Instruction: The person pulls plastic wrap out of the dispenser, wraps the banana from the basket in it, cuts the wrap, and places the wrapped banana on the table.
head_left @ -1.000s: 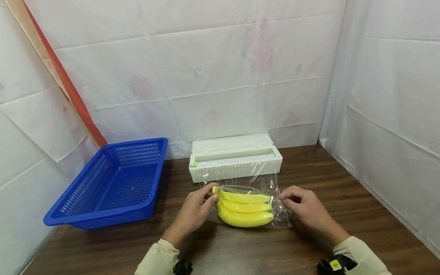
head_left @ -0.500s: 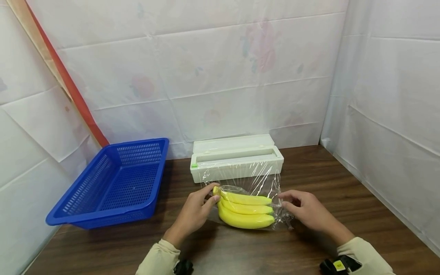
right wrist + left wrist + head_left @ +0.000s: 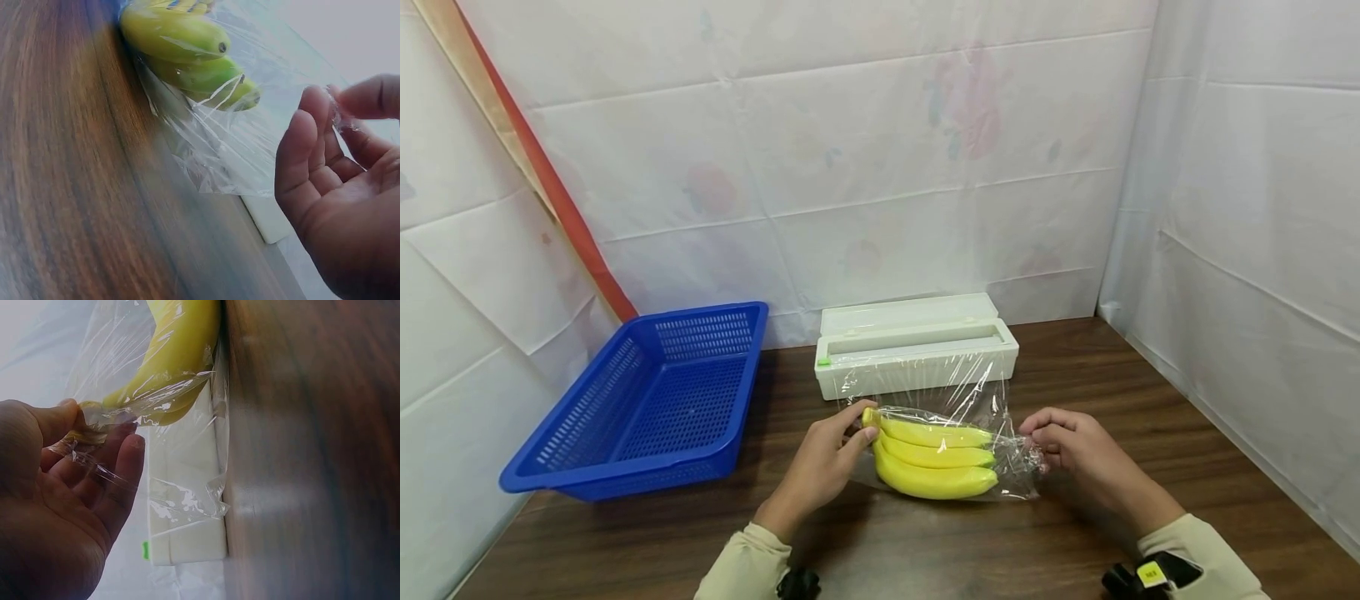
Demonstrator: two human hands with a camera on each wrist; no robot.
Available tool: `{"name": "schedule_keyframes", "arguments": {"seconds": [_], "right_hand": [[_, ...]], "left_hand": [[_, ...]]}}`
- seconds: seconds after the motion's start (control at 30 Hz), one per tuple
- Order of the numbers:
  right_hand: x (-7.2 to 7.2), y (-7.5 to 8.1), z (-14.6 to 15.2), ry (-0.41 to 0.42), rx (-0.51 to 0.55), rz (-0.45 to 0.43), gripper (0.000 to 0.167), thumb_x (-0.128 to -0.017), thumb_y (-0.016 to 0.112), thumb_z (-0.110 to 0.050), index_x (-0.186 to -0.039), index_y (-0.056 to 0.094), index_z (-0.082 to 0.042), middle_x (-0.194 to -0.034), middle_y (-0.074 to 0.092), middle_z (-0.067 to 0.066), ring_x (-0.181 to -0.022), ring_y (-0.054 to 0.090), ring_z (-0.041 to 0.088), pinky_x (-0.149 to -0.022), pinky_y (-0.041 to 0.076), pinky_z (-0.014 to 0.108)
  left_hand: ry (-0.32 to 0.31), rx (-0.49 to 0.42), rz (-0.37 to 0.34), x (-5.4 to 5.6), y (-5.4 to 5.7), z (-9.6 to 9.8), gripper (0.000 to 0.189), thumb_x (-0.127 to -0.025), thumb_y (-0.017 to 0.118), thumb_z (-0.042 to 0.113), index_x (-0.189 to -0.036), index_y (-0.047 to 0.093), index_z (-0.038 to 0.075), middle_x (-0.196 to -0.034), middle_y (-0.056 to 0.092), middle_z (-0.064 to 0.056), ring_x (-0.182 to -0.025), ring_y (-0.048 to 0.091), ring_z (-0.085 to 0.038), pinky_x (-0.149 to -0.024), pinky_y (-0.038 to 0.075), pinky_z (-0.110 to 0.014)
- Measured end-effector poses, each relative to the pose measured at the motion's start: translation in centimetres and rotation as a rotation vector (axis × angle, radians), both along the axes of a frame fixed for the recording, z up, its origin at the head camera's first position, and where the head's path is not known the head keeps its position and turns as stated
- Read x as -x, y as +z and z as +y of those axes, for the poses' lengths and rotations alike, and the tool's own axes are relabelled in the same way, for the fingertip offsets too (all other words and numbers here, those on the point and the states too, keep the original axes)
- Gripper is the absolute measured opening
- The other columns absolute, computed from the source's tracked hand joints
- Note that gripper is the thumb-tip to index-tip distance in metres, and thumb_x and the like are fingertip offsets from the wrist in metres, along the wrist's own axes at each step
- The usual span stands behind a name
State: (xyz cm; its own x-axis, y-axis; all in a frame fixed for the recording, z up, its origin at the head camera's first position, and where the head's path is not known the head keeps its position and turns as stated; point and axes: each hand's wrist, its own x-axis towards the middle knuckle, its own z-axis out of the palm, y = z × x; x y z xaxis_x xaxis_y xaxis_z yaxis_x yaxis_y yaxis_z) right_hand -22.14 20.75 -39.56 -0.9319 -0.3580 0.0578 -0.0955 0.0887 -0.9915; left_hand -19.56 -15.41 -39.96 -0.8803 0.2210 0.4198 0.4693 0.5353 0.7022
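Note:
A bunch of yellow bananas [image 3: 936, 458] lies on the table, wrapped in clear cling film [image 3: 958, 400] that runs back to a white film dispenser [image 3: 917, 372]. The left hand [image 3: 822, 458] pinches the stem end of the bananas through the film; in the left wrist view its thumb and fingers close round that stem [image 3: 90, 422]. To the right of the banana tips, the right hand [image 3: 1078, 450] pinches a gathered edge of the film between thumb and fingers. The right wrist view shows this crumpled film [image 3: 337, 115] at the fingertips.
A blue plastic basket [image 3: 741, 400] stands on the left of the dark wooden table [image 3: 1150, 392]. The dispenser's lid [image 3: 906, 311] is up at the back. White sheeting [image 3: 850, 150] hangs behind and at both sides.
The right hand, its grip looser half a second ago, now pinches the film edge and has shifted slightly right. The left hand stays at the banana stem.

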Motion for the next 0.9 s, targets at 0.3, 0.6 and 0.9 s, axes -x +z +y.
{"name": "schedule_keyframes", "arguments": {"seconds": [0.3,0.6,0.9], "right_hand": [[0.3,-0.4,-0.3,-0.155,-0.092,0.053,0.02,-0.094,0.062,-0.001,-0.107,0.063,0.015,-0.097,0.067,0.015,-0.076,0.063,0.015,-0.067,0.057,0.032],[0.4,-1.3,-1.8,-0.264,-0.245,0.252,0.01,-0.092,0.07,-0.004,-0.098,0.072,0.004,-0.102,0.071,0.016,-0.082,0.063,0.011,-0.07,0.054,0.025],[1.1,-1.6,-2.0,-0.223,-0.368,0.369,0.006,-0.091,0.072,-0.003,-0.096,0.069,-0.002,-0.091,0.069,0.006,-0.079,0.062,0.014,-0.067,0.052,0.025]], "left_hand": [[-0.007,0.001,-0.009,0.0,0.0,-0.1,0.035,-0.101,0.061,0.011,-0.136,0.061,0.016,-0.109,0.07,0.001,-0.088,0.068,-0.014,-0.076,0.056,-0.03],[0.0,0.02,-0.02,-0.5,0.2,-0.5,0.036,-0.102,0.06,0.011,-0.137,0.059,0.018,-0.09,0.067,-0.002,-0.072,0.062,-0.015,-0.063,0.052,-0.028],[-0.002,-0.026,-0.027,-0.9,0.1,-0.2,0.034,-0.102,0.058,0.012,-0.136,0.06,0.018,-0.104,0.07,-0.006,-0.077,0.066,-0.024,-0.065,0.053,-0.028]]}}
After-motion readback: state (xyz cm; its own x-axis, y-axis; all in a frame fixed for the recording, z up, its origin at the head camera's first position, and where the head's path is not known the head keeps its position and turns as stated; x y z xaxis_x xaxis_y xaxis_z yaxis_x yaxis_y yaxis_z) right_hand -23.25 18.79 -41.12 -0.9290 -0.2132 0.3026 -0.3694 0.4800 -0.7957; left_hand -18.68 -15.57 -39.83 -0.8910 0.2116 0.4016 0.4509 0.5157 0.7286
